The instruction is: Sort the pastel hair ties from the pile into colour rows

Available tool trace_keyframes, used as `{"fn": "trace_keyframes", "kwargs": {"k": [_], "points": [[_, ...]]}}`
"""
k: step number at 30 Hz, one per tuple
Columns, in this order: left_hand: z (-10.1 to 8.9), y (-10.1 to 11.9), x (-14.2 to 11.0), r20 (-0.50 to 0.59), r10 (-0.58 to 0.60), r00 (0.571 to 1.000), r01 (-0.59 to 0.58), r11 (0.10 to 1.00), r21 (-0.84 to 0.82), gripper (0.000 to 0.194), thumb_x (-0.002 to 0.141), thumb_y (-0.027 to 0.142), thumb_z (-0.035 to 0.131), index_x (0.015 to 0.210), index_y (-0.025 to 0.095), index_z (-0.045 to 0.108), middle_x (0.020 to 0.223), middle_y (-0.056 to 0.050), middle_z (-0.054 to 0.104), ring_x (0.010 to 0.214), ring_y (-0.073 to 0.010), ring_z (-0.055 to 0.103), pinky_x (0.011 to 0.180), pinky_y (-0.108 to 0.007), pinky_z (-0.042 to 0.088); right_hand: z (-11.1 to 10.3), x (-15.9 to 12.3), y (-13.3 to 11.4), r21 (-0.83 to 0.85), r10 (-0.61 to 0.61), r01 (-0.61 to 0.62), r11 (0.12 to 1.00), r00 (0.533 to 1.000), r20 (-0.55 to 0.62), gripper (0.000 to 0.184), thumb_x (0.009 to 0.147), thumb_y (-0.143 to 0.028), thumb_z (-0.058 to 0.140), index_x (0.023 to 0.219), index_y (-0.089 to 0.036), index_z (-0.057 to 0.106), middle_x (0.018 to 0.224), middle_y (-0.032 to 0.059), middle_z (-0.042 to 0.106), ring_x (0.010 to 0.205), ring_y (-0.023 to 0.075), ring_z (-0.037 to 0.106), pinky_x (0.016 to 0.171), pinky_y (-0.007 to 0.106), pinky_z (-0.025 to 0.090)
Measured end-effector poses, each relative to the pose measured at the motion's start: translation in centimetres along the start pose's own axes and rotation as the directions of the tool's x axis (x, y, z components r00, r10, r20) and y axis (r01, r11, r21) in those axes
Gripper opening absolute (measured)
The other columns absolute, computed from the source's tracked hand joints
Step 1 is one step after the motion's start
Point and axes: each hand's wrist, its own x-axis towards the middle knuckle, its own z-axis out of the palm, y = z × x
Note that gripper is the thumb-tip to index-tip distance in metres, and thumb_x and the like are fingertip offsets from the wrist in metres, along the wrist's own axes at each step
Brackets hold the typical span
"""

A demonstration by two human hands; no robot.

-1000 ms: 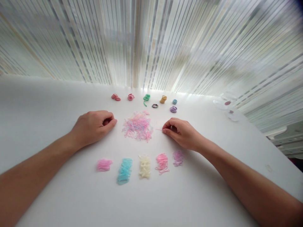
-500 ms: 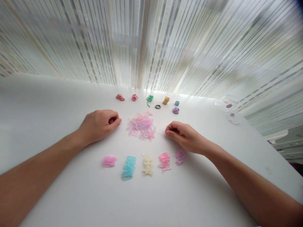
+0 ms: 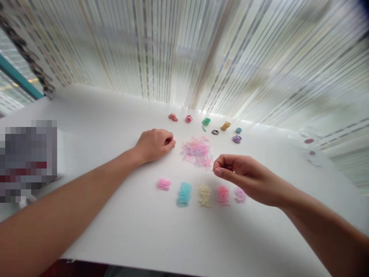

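Showing a loose heap of tiny pastel rubber bands (image 3: 196, 152) at the centre of a white worktop (image 3: 129, 234), its long axis running from upper left to lower right; right hand (image 3: 245, 179) just beside the heap's lower right edge, fingers (image 3: 227, 163) pointing left, grip pinched, any band within it too small to tell; left hand (image 3: 154, 145) resting on the worktop left of the heap, grip loosely clenched, nothing visible in it; five sorted piles (image 3: 204, 194) in pink, blue, cream, pink and lilac in a row nearer the person; small coiled bands (image 3: 205, 123) in a row beyond the heap; striped curtain (image 3: 173, 50) behind.
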Motion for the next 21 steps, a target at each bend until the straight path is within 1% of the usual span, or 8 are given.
{"fn": "trace_keyframes", "kwargs": {"k": [3, 5, 8, 10, 12, 14, 17, 21], "points": [[0.1, 0.2, 0.0, 0.003, 0.001, 1.0, -0.001, 1.0, -0.014, 0.028, 0.098, 0.037, 0.054, 0.076, 0.021, 0.055, 0.094, -0.005, 0.078, 0.082, -0.0212, 0.063, 0.069, -0.036, 0.031, 1.4, 0.2, -1.1, -0.08, -0.023, 0.024, 0.996, 1.0, 0.006, 0.038, 0.109, -0.055, 0.062, 0.088, -0.023, 0.064, 0.076, -0.0019, 0.055, 0.062, 0.0129, 0.041, 0.053, 0.028, 0.032], [0.3, 0.2, 0.0, -0.006, 0.007, 1.0, -0.007, 1.0, -0.024, 0.026, 0.099, 0.037, 0.055, 0.078, 0.021, 0.061, 0.097, -0.005, 0.08, 0.084, -0.0215, 0.065, 0.069, -0.036, 0.031, 2.5, 0.6, -1.8, -0.157, -0.07, 0.069, 0.985, 0.998, -0.001, 0.032, 0.11, -0.046, 0.06, 0.089, -0.023, 0.064, 0.077, -0.0007, 0.059, 0.063, 0.014, 0.046, 0.053, 0.028, 0.034], [0.5, 0.1, 0.0, -0.018, 0.015, 1.0, -0.016, 0.999, -0.039, 0.026, 0.099, 0.037, 0.056, 0.081, 0.022, 0.067, 0.099, -0.005, 0.081, 0.085, -0.0219, 0.067, 0.07, -0.037, 0.032, 4.4, 1.6, -2.4, -0.282, -0.203, 0.196, 0.939, 0.979, 0.006, 0.022, 0.11, -0.032, 0.059, 0.091, -0.023, 0.065, 0.084, 0.0021, 0.066, 0.072, 0.0167, 0.056, 0.061, 0.029, 0.041], [0.6, 0.0, 0.0, -0.023, 0.019, 1.0, -0.02, 0.999, -0.046, 0.027, 0.099, 0.038, 0.056, 0.083, 0.022, 0.071, 0.1, -0.005, 0.082, 0.086, -0.0223, 0.068, 0.071, -0.037, 0.033, 5.5, 2.3, -2.4, -0.342, -0.292, 0.285, 0.895, 0.956, 0.033, 0.019, 0.111, -0.025, 0.059, 0.093, -0.023, 0.065, 0.09, 0.0038, 0.07, 0.079, 0.0179, 0.06, 0.069, 0.03, 0.045], [0.6, 0.0, 0.0, -0.03, 0.017, 0.999, -0.018, 0.999, -0.048, 0.028, 0.099, 0.039, 0.056, 0.085, 0.022, 0.073, 0.101, -0.006, 0.082, 0.086, -0.0232, 0.068, 0.072, -0.038, 0.036, 6.4, 3.0, -2.4, -0.39, -0.349, 0.349, 0.852, 0.934, 0.073, 0.016, 0.111, -0.02, 0.058, 0.097, -0.022, 0.065, 0.096, 0.0052, 0.072, 0.084, 0.0187, 0.062, 0.075, 0.032, 0.046], [0.6, 0.0, -0.1, -0.036, 0.019, 0.999, -0.021, 0.999, -0.05, 0.03, 0.099, 0.039, 0.055, 0.086, 0.022, 0.075, 0.101, -0.006, 0.083, 0.086, -0.0241, 0.069, 0.072, -0.039, 0.038, 7.1, 3.5, -2.4, -0.438, -0.377, 0.39, 0.81, 0.918, 0.12, 0.015, 0.111, -0.017, 0.057, 0.099, -0.021, 0.065, 0.099, 0.0065, 0.073, 0.087, 0.0197, 0.064, 0.079, 0.034, 0.047], [0.6, 0.0, -0.1, -0.043, 0.029, 0.999, -0.032, 0.997, -0.064, 0.031, 0.1, 0.039, 0.055, 0.087, 0.022, 0.077, 0.101, -0.007, 0.083, 0.086, -0.0243, 0.071, 0.074, -0.039, 0.042, 7.7, 3.9, -2.4, -0.509, -0.39, 0.427, 0.747, 0.902, 0.183, 0.017, 0.111, -0.013, 0.055, 0.099, -0.02, 0.064, 0.101, 0.0077, 0.074, 0.087, 0.0208, 0.064, 0.081, 0.036, 0.045], [0.6, 0.0, -0.1, -0.044, 0.036, 0.998, -0.039, 0.997, -0.072, 0.03, 0.101, 0.038, 0.056, 0.089, 0.021, 0.077, 0.102, -0.008, 0.084, 0.089, -0.0241, 0.072, 0.077, -0.038, 0.045, 8.0, 4.1, -2.5, -0.552, -0.388, 0.445, 0.705, 0.894, 0.225, 0.017, 0.112, -0.013, 0.055, 0.101, -0.02, 0.065, 0.103, 0.0083, 0.075, 0.085, 0.0212, 0.064, 0.082, 0.037, 0.043]]}}
